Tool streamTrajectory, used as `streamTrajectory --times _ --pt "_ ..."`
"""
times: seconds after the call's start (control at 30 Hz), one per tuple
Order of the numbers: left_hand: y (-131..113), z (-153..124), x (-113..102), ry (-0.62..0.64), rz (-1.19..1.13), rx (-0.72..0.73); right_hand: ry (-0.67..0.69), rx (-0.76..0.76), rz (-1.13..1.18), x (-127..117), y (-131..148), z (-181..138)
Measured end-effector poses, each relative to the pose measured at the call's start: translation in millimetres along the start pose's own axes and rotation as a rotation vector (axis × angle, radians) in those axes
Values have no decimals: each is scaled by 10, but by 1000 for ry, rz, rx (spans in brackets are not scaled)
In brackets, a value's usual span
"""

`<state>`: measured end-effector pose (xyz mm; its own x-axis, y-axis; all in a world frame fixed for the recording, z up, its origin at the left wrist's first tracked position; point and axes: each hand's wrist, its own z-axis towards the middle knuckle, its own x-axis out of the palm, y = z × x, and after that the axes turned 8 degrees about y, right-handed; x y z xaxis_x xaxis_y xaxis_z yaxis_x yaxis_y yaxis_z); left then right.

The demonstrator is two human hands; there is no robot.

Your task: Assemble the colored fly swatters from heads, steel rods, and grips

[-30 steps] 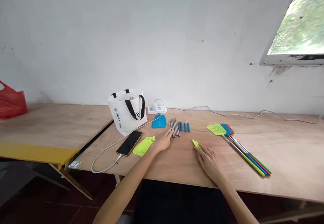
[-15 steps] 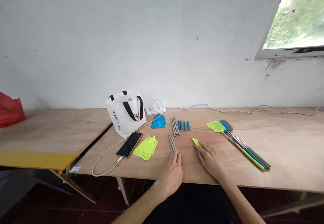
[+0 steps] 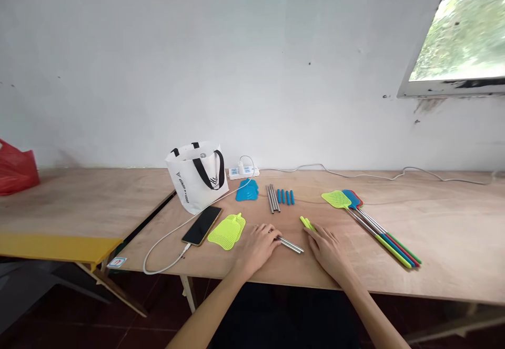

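My left hand (image 3: 258, 245) is closed round a pair of metal tubes (image 3: 291, 244), whose ends stick out to the right just above the tabletop. My right hand (image 3: 328, 248) rests on the table with its fingers closed over yellow-green handle grips (image 3: 306, 223); the fingers partly hide them. Left of my left hand lie yellow-green fly swatter heads (image 3: 228, 232). Farther back are blue swatter heads (image 3: 247, 190), several metal tubes (image 3: 273, 198) and several blue handle grips (image 3: 286, 197). On the right, several assembled fly swatters (image 3: 379, 228) lie side by side.
A phone (image 3: 202, 225) on a white charging cable (image 3: 161, 240) lies at the left. Behind it stands a white tote bag (image 3: 193, 178), beside a power strip (image 3: 243, 172) along the wall. A red bag (image 3: 18, 169) sits on the far-left table.
My left hand has turned and moved slightly up and left; the tubes in it, which pointed away from me, now point to the right. My right hand has stayed in place.
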<state>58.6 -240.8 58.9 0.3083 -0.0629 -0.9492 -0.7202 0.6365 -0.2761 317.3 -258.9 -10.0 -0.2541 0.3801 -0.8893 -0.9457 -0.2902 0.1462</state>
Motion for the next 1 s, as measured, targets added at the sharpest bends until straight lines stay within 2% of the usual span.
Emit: streamTrajectory --times 0.13,0.23,0.4,0.6,0.83,1.0 --pt "-35 -21 93 -92 85 -238 -2 38 1 44 -54 13" --pt "-15 -48 138 -138 107 -304 9 53 6 61 -95 55" --pt "97 -118 76 -133 29 -258 75 65 -34 75 -121 146" --pt "202 -126 75 -114 -123 -212 70 13 -28 97 -153 135" --pt "176 -139 108 -99 -89 -174 24 11 -33 40 -77 113" --pt "202 -134 102 -96 -82 -157 45 17 -47 13 -32 115"
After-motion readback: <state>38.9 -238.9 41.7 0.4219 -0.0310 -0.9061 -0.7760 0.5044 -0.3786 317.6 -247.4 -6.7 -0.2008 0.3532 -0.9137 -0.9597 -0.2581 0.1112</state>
